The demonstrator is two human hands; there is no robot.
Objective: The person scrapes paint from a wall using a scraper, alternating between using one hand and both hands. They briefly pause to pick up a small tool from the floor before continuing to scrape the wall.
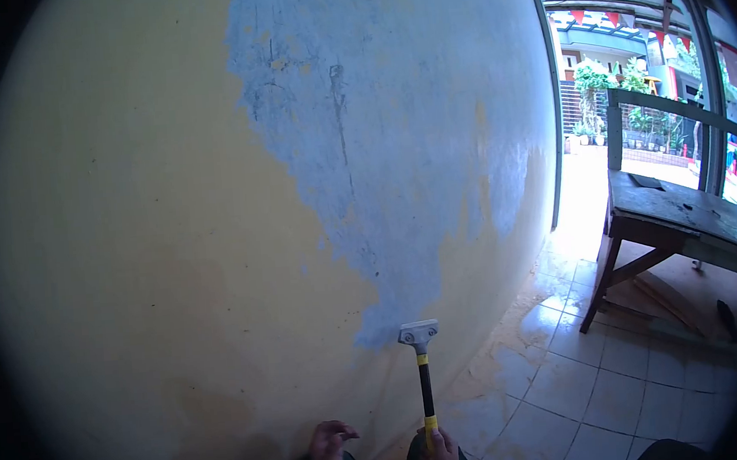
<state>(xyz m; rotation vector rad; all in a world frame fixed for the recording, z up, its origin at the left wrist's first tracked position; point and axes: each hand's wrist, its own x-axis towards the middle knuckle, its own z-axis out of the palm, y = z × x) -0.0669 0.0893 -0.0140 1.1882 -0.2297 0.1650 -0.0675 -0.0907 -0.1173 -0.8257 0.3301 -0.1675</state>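
Note:
My right hand (442,457) is wrapped round the yellow grip of a long-handled scraper (425,384) at the bottom centre. The scraper points up and away from me, its wide metal head over the lower edge of the bluish bared patch (398,159) on the wall. Around that patch the wall (153,211) keeps its yellowish paint, with ragged borders between the two. Left of the scraper, my left hand (327,451) is held up near the wall, open and holding nothing, its fingers loosely bent. My knees show just behind both hands.
White floor tiles (571,370) run along the wall, with dusty debris (501,353) at its foot. A worn wooden bench (679,212) stands on the right, a dark flat object (645,181) on its top. Behind it, a doorway (551,97) opens onto a bright yard with plants.

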